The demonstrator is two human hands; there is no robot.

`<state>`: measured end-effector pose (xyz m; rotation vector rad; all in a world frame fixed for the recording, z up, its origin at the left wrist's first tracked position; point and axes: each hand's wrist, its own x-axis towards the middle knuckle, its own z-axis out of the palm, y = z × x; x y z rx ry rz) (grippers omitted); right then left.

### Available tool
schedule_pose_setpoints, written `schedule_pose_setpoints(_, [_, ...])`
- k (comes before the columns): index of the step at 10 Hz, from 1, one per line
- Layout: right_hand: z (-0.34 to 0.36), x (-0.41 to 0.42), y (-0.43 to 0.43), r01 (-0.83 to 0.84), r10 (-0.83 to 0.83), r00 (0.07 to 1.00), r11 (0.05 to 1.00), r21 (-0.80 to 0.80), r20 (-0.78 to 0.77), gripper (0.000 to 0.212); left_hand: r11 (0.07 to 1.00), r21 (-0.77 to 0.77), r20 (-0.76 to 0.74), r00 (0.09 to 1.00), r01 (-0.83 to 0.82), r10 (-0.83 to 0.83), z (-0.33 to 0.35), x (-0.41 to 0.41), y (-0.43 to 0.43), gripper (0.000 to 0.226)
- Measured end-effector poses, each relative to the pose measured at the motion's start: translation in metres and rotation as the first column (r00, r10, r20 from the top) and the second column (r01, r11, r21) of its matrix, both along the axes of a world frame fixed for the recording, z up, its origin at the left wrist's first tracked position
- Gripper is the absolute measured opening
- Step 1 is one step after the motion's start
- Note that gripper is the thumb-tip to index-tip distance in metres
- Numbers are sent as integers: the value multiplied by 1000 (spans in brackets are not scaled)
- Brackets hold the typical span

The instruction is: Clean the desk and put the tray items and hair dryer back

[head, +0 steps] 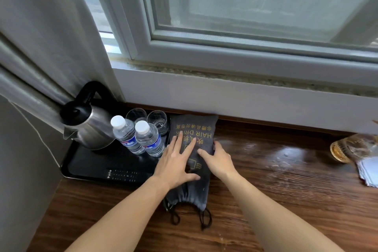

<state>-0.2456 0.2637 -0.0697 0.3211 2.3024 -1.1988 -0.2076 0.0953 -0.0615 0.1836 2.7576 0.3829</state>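
The hair dryer bag [194, 149] is laid on the desk [266, 180] just beside the tray [86, 168], long axis toward the window, pressed under the spread left hand [176, 161] and right hand [216, 157].

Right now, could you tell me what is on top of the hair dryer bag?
Both hands, left hand and right hand, lie on the bag. Its contents are hidden.

Glossy wood desk [266, 170], matt cloth bag [196, 129] (gold print), shiny steel kettle [92, 129], black plastic tray [81, 170].
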Motion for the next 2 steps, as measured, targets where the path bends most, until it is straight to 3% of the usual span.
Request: schedule_pose_setpoints(2, [16, 21, 10, -172, 220, 970, 924, 340, -106, 70, 1000, -10, 36, 999, -7, 8, 18, 11, -3, 95])
